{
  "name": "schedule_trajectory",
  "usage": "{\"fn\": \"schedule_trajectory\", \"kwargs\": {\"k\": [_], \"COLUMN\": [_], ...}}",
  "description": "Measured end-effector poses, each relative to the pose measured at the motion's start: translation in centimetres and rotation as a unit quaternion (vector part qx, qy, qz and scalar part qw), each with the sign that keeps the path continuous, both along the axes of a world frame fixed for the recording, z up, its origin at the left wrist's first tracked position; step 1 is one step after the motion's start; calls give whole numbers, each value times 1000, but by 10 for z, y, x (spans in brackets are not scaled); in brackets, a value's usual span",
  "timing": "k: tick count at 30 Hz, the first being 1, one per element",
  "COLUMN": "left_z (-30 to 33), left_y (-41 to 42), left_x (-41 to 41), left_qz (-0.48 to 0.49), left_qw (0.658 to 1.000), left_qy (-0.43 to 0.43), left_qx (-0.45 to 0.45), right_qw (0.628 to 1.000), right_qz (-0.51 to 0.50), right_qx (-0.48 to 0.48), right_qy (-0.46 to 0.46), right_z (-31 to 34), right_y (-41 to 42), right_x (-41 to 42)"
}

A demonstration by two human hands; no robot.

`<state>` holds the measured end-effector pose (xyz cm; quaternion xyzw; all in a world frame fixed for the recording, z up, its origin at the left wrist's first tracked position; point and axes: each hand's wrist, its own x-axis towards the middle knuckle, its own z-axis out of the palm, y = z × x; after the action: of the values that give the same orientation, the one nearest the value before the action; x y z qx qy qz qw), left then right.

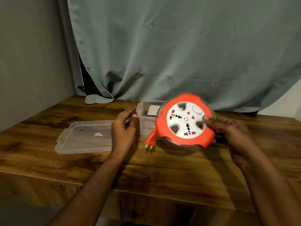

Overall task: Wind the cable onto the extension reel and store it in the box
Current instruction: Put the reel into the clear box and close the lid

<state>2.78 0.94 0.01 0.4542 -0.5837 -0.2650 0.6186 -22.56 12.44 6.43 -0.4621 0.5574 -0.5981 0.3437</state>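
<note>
A clear lid [84, 137] lies flat on the table [162, 173], left of the box [146, 121]. The left hand [124, 128] hovers at the box's left wall, fingers loosely curled, holding nothing. Right of the box, the right hand [228, 129] grips the reel [184, 119] — tilted, thumb on its white face — with the plug [150, 141] dangling in front of the box.

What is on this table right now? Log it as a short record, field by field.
reel: orange and white extension reel, tilted with its socket face toward the camera
right hand: right hand holds the reel, thumb on its face
plug: orange plug hangs from the reel's lower left
left hand: left hand, fingers loosely curled, beside the box, holding nothing visible
box: clear plastic box, open, partly behind the reel
lid: clear lid lying flat to the left of the box
surface: wooden table
</note>
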Motion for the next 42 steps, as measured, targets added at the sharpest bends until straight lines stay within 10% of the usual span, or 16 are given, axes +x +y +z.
{"fn": "schedule_trajectory", "kwargs": {"k": [28, 42], "left_z": [-39, -41], "left_y": [-18, -18], "left_x": [-22, -24], "left_qz": [-22, -27], "left_qw": [966, 965], "left_qy": [-256, -260], "left_qx": [27, 16], "right_qw": [971, 775], "right_qz": [-68, -115], "right_qx": [158, 227], "right_qy": [168, 578], "right_z": [11, 9], "right_y": [-143, -147], "right_x": [5, 24]}}
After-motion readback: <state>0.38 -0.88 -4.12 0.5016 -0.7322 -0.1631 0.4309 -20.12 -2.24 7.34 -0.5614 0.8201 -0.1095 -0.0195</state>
